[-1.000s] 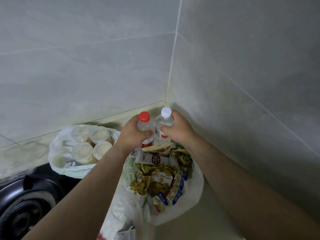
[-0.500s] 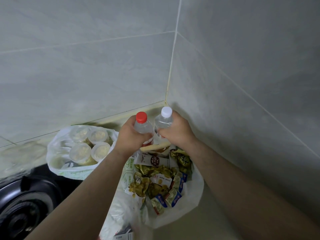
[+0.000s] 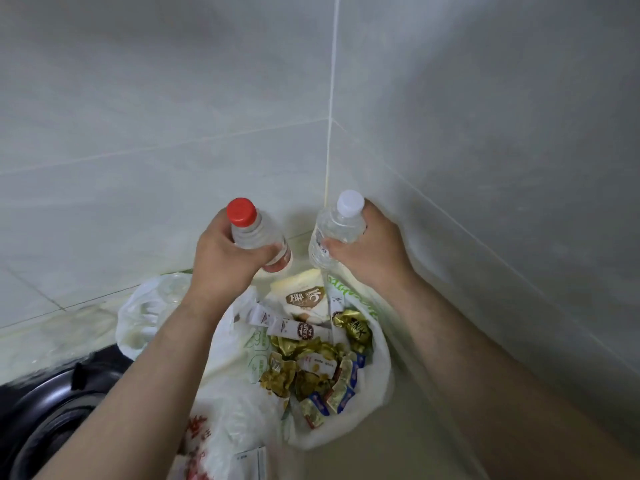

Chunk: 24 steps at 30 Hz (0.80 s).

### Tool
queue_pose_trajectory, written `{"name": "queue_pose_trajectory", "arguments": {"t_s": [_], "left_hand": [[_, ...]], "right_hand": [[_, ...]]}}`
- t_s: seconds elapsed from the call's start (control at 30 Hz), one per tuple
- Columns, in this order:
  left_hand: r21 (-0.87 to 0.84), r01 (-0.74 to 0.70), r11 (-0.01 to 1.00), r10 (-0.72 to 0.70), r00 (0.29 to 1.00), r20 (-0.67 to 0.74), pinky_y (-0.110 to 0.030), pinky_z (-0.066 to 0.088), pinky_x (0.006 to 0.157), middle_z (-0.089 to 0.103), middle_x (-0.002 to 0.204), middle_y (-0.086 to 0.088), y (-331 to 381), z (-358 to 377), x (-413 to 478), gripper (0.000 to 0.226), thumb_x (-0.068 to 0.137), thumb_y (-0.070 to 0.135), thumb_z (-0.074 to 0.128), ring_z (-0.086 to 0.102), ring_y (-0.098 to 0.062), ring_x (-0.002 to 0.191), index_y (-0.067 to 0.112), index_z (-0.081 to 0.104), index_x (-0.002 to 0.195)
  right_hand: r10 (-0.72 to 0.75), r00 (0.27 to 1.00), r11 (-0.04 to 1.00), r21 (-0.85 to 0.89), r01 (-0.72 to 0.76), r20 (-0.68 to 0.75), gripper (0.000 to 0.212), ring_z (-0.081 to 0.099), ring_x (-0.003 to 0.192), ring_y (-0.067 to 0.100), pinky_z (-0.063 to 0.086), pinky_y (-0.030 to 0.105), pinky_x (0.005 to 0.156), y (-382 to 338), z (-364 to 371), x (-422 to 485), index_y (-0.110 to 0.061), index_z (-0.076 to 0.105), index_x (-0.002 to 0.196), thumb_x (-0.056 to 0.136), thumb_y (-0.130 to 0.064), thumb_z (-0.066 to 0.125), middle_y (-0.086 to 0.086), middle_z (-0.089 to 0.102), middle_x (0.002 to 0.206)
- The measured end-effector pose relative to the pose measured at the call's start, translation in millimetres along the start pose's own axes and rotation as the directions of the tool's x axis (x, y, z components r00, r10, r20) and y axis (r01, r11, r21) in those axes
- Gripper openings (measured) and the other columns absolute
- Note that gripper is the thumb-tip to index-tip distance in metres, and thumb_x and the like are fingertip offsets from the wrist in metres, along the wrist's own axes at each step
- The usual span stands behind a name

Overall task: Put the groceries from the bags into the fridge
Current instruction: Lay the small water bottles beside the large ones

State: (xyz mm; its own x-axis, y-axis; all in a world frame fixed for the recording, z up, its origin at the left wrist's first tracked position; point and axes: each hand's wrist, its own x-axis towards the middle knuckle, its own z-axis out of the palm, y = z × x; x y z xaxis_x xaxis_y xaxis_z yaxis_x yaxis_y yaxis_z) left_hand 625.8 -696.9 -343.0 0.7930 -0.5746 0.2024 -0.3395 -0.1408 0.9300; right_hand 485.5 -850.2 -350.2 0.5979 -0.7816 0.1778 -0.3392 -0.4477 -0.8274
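Nearest the camera, both bare forearms reach forward over the desk (image 3: 398, 455), with a black stove burner (image 3: 41, 420) at the lower left. Between the arms lies an open white bag (image 3: 363, 420) full of wrapped snacks (image 3: 311, 368), and a paler packet (image 3: 304, 299) sits at its far end. A second bag (image 3: 138, 320) lies to the left, partly behind the left forearm; its contents are too blurred to name.

Further on, the left hand (image 3: 225, 261) is wrapped around a red-capped bottle (image 3: 256, 233), with the fingers curled around its body just below the neck. The right hand (image 3: 370, 251) grips a white-capped bottle (image 3: 337, 230) the same way. Both bottles are upright or nearly so, held apart above the far edge of the snack bag, near the tiled wall corner (image 3: 329, 150).

The task looks barely begun: only these two bottles are out, the bags look full, and no fridge is in view. Carrying the bottles there would likely come next.
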Motion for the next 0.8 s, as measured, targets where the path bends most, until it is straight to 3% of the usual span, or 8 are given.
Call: {"name": "queue_pose_trajectory", "arguments": {"t_s": [0.13,0.27,0.4,0.5,0.6,0.7,0.8], "left_hand": [[-0.025,-0.057,0.998,0.056,0.997,-0.047,-0.022,0.052,0.074,0.068,0.094,0.012,32,-24,-24,0.045,0.068,0.012,0.084,0.066,-0.003,0.086,0.037,0.059,0.094],[-0.071,-0.05,0.996,0.048,0.998,-0.035,-0.026,0.053,0.072,0.07,0.092,0.006,52,-42,-48,0.041,0.068,0.009,0.083,0.069,-0.007,0.082,0.023,0.064,0.101],[-0.164,-0.016,0.986,0.018,1.0,0.008,-0.023,0.052,0.066,0.072,0.088,0.003,59,-53,-78,0.036,0.069,0.001,0.081,0.07,-0.007,0.076,0.021,0.065,0.095],[-0.195,0.009,0.981,0.004,0.998,0.066,-0.023,0.052,0.065,0.072,0.087,0.003,59,-59,-99,0.036,0.068,0.002,0.082,0.07,-0.008,0.075,0.021,0.065,0.094],[-0.196,0.023,0.98,0.006,0.99,0.143,-0.021,0.049,0.061,0.072,0.082,0.007,61,-64,-117,0.036,0.068,0.003,0.082,0.068,-0.001,0.068,0.026,0.065,0.09],[-0.219,0.054,0.974,0.001,0.97,0.243,-0.025,0.052,0.065,0.073,0.08,0.013,62,-63,-134,0.036,0.069,0.003,0.082,0.069,-0.002,0.07,0.027,0.066,0.089],[-0.194,0.055,0.98,0.018,0.933,0.36,-0.029,0.054,0.07,0.074,0.086,0.013,58,-55,-150,0.036,0.068,0.008,0.083,0.07,-0.004,0.076,0.026,0.067,0.095]], "right_hand": [[-0.064,0.996,0.997,-0.042,0.061,-0.059,0.054,0.062,0.098,0.003,0.051,0.023,0.085,-22,-30,-29,-0.035,0.056,0.121,0.072,-0.039,0.079,-0.016,0.066,0.109],[-0.057,0.994,0.998,-0.041,0.053,-0.096,0.059,0.063,0.102,0.009,0.054,0.033,0.091,-41,-54,-63,-0.034,0.055,0.125,0.071,-0.04,0.079,-0.015,0.065,0.112],[-0.016,0.99,1.0,-0.015,0.014,-0.141,0.057,0.063,0.096,0.005,0.053,0.028,0.086,-57,-67,-103,-0.035,0.055,0.125,0.073,-0.042,0.076,-0.017,0.065,0.108],[0.03,0.982,1.0,0.005,-0.03,-0.186,0.047,0.063,0.087,-0.003,0.051,0.02,0.078,-63,-72,-140,-0.035,0.058,0.118,0.074,-0.041,0.075,-0.02,0.066,0.098],[0.079,0.97,0.996,-0.016,-0.085,-0.23,0.048,0.059,0.079,-0.007,0.041,0.01,0.065,-67,-74,-176,-0.036,0.057,0.12,0.075,-0.041,0.075,-0.023,0.064,0.094],[0.15,0.953,0.986,-0.035,-0.165,-0.264,0.056,0.062,0.087,0.0,0.043,0.016,0.067,-64,-78,-212,-0.035,0.058,0.123,0.071,-0.045,0.076,-0.019,0.067,0.101],[0.209,0.931,0.97,-0.058,-0.236,-0.3,0.051,0.065,0.084,0.003,0.046,0.022,0.067,-61,-83,-251,-0.037,0.06,0.116,0.067,-0.045,0.074,-0.017,0.069,0.095]]}}
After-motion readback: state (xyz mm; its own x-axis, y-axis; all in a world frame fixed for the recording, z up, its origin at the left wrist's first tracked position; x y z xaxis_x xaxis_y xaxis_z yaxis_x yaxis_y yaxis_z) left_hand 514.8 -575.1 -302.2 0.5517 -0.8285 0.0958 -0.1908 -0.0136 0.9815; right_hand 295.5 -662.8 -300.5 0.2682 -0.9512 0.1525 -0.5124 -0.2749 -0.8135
